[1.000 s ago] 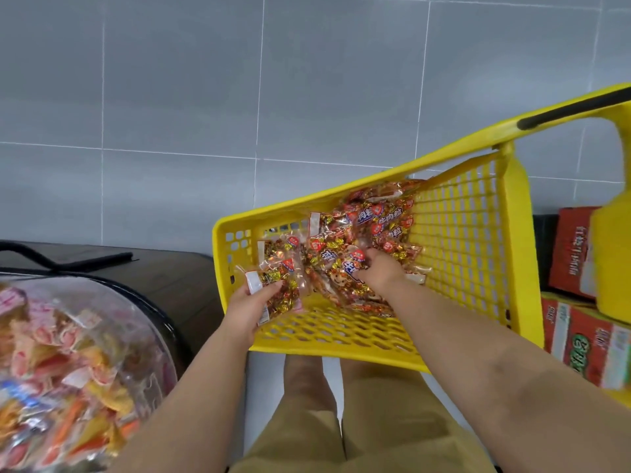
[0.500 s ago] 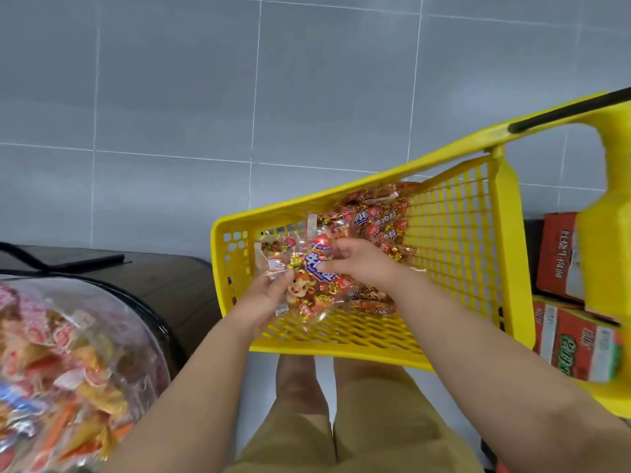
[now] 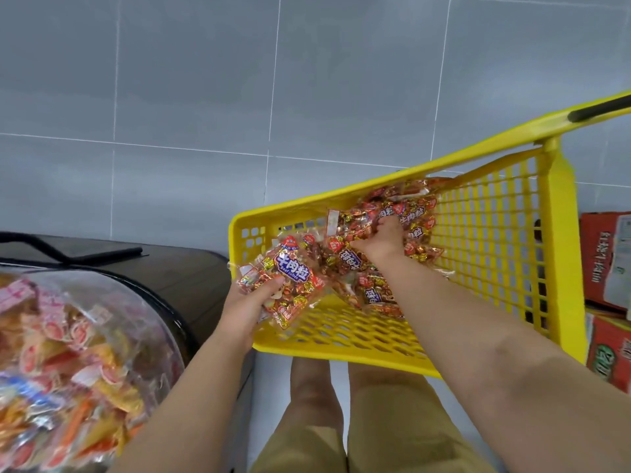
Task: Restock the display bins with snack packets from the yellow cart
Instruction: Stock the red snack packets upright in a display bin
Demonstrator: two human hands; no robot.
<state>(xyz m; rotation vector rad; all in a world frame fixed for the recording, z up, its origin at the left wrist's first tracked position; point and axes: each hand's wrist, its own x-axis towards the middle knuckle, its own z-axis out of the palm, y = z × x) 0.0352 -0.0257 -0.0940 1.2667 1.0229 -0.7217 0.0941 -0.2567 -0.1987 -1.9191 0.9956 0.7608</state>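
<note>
The yellow cart (image 3: 560,240) stands at the right, its mesh basket holding a pile of red-and-gold snack packets (image 3: 415,213) at the far side. My left hand (image 3: 251,305) grips one snack packet (image 3: 290,285) with a blue label, at the basket's near left corner. Deeper in the basket, my right hand (image 3: 382,242) lies on the pile with its fingers curled into the packets. A clear domed display bin (image 3: 102,336) full of orange and pink snacks sits at the lower left.
A dark counter (image 3: 177,268) runs behind the bin, left of the cart. Red cartons (image 3: 606,257) are stacked at the right edge, beyond the cart. My legs stand on the pale floor just below the basket. A grey tiled wall fills the background.
My left hand now holds a packet alone, drawn toward the basket's near left corner. My right hand let go of it and reached back into the pile.
</note>
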